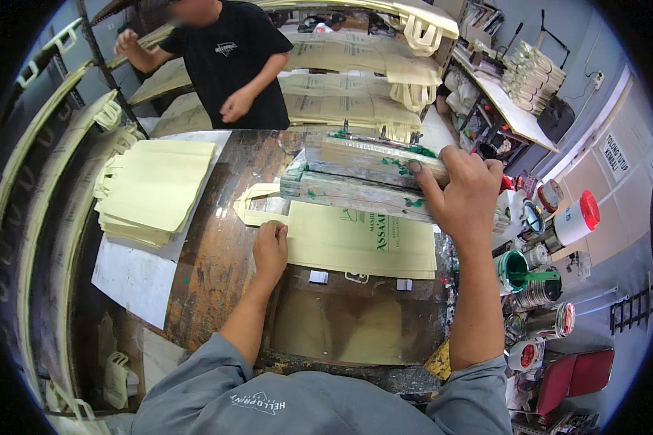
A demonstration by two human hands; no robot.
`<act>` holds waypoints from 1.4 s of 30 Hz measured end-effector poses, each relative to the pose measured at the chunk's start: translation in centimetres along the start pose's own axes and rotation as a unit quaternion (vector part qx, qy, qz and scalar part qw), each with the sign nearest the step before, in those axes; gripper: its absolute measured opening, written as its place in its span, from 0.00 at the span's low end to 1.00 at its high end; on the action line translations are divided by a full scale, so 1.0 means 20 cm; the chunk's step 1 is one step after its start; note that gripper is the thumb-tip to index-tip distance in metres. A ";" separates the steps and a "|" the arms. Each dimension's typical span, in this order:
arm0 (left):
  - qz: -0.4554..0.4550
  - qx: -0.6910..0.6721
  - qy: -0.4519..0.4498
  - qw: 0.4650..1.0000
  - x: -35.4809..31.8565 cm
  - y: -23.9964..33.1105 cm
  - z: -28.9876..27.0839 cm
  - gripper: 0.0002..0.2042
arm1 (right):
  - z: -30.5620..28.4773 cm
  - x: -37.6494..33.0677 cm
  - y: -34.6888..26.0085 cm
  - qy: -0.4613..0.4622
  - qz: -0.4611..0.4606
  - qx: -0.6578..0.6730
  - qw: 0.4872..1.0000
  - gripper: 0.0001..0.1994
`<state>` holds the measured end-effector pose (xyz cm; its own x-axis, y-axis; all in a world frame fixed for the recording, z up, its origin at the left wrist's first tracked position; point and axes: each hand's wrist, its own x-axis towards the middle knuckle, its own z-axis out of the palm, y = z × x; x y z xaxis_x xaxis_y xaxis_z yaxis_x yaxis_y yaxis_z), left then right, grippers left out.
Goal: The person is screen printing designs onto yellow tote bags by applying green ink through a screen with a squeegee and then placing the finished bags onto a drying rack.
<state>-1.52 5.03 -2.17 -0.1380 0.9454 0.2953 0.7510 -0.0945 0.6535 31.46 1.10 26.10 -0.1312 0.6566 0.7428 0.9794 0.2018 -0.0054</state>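
My right hand grips the right end of a wooden screen-printing frame, its thumb on the near side. The frame is tilted up and stained with green ink; its mesh cannot be made out. Below it lies a pale yellow tote bag with a dark green print, partly hidden by the frame. The bag's handle points left. My left hand has its fingers pressed together at the bag's left edge, just below the handle.
A stack of yellow bags lies on white paper at the left. Racks of bags stand behind and at left. Ink tubs crowd the right side. Across the worktable stands a person in black.
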 end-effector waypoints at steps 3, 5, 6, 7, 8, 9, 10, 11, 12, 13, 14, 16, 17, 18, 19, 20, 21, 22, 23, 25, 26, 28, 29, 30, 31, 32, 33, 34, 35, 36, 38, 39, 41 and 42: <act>0.010 0.067 -0.029 0.997 0.00 0.12 -0.04 0.25 | 0.00 -0.03 0.00 0.003 -0.002 -0.004 1.000 0.25; 0.056 0.135 -0.038 0.989 -0.09 0.13 0.03 0.27 | 0.01 -0.05 0.03 0.014 -0.001 -0.014 1.000 0.25; 0.062 0.106 -0.009 0.992 -0.12 0.11 0.03 0.25 | 0.00 -0.04 0.01 0.015 0.000 -0.010 1.000 0.25; 0.064 0.069 0.017 0.995 -0.11 0.06 0.05 0.23 | 0.00 -0.04 0.00 0.015 0.000 -0.006 1.000 0.25; 0.063 0.029 0.033 0.997 -0.12 0.04 0.06 0.21 | -0.01 -0.06 -0.01 0.007 0.003 -0.004 1.000 0.25; 0.062 -0.010 0.050 0.997 -0.13 0.01 0.06 0.19 | -0.01 -0.05 -0.02 0.012 -0.004 0.002 1.000 0.25; 0.069 -0.061 0.068 0.993 -0.11 -0.01 0.07 0.12 | -0.01 -0.02 -0.02 0.017 -0.010 0.009 1.000 0.25; 0.071 -0.042 0.062 0.995 -0.09 0.02 0.05 0.10 | 0.00 -0.02 0.00 0.017 -0.014 0.011 1.000 0.25; 0.075 -0.022 0.057 0.995 -0.06 0.06 0.01 0.09 | -0.01 -0.01 0.01 0.008 -0.010 0.005 1.000 0.25; 0.079 -0.002 0.053 0.995 -0.02 0.09 -0.01 0.08 | -0.02 -0.02 0.02 0.007 -0.009 0.002 1.000 0.25; 0.120 0.028 0.084 0.989 0.02 0.07 -0.05 0.06 | -0.01 -0.02 0.00 0.008 -0.012 0.008 1.000 0.25; 0.150 0.061 0.065 0.985 0.12 0.17 -0.13 0.04 | -0.02 -0.03 0.00 0.012 -0.016 0.004 1.000 0.25; 0.163 0.076 0.055 0.982 0.19 0.22 -0.19 0.03 | -0.01 -0.02 0.01 0.016 -0.020 0.000 1.000 0.25; 0.180 0.021 0.043 0.983 0.28 0.25 -0.25 0.04 | -0.01 -0.01 0.01 0.020 -0.025 0.001 0.999 0.25; 0.196 -0.033 0.030 0.980 0.37 0.27 -0.34 0.04 | 0.00 0.02 0.01 0.015 -0.020 0.007 1.000 0.25; 0.177 -0.055 0.034 0.982 0.46 0.31 -0.43 0.05 | -0.01 0.05 0.02 0.009 -0.012 0.006 1.000 0.25; 0.157 -0.077 0.039 0.984 0.53 0.33 -0.52 0.07 | -0.02 0.08 0.03 0.002 -0.005 0.006 1.000 0.25; 0.139 -0.095 0.026 0.985 0.63 0.25 -0.62 0.09 | -0.02 0.09 0.03 0.001 0.000 0.013 1.000 0.26; 0.121 -0.113 0.014 0.986 0.70 0.14 -0.75 0.11 | -0.02 0.08 0.03 0.003 -0.002 0.014 1.000 0.27; 0.095 -0.129 0.043 0.986 0.79 -0.02 -0.97 0.12 | -0.01 0.04 0.06 0.007 0.001 0.005 1.000 0.27; 0.081 -0.122 0.049 0.988 0.85 -0.17 -1.10 0.13 | -0.01 0.04 0.06 0.012 -0.001 0.000 1.000 0.27; 0.093 -0.046 0.067 0.992 0.98 -0.52 -1.40 0.15 | 0.01 0.07 0.07 0.005 -0.003 0.004 1.000 0.28; 0.030 0.084 0.052 0.995 1.03 -0.65 -1.57 0.19 | 0.03 0.11 0.08 0.009 -0.011 -0.009 1.000 0.31; 0.041 0.251 0.143 0.956 1.03 -0.91 -1.82 0.23 | 0.06 0.17 0.07 0.065 -0.039 0.027 0.997 0.30; 0.028 0.415 0.239 0.878 0.98 -1.10 -2.13 0.26 | 0.06 0.22 0.05 0.069 -0.038 0.040 0.996 0.32; 0.046 0.347 0.233 0.907 1.03 -0.93 -1.66 0.28 | 0.07 0.23 0.09 0.004 -0.013 -0.015 1.000 0.33; 0.058 0.293 0.240 0.924 0.94 -0.61 -1.38 0.30 | 0.07 0.24 0.12 -0.001 -0.011 -0.030 0.999 0.34; 0.063 0.253 0.258 0.930 0.78 -0.26 -1.22 0.32 | 0.04 0.31 0.09 -0.090 0.008 -0.064 0.994 0.38; 0.113 0.178 0.099 0.973 0.53 0.02 -0.91 0.36 | -0.01 0.35 0.11 -0.176 0.033 -0.103 0.978 0.42; 0.126 0.067 -0.087 0.986 0.27 0.29 -0.62 0.39 | 0.00 0.35 0.14 -0.175 0.041 -0.085 0.980 0.42; 0.296 0.087 -0.270 0.912 -0.19 0.60 -0.10 0.51 | 0.00 0.37 0.15 -0.157 0.034 -0.049 0.986 0.42; 0.331 0.120 -0.303 0.885 -0.32 0.70 0.08 0.53 | 0.02 0.37 0.16 -0.146 0.029 -0.044 0.988 0.41; 0.358 0.148 -0.271 0.881 -0.45 0.74 0.28 0.54 | 0.05 0.38 0.15 -0.110 0.014 -0.074 0.991 0.41; 0.351 0.144 -0.274 0.884 -0.48 0.73 0.32 0.54 | 0.04 0.37 0.14 -0.142 0.040 -0.044 0.988 0.40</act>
<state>14.89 -3.46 0.14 0.7018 0.7015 0.1238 0.6709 -0.7093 0.2161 33.10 7.08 30.99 -0.0784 0.8476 0.5247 0.9963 0.0848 0.0119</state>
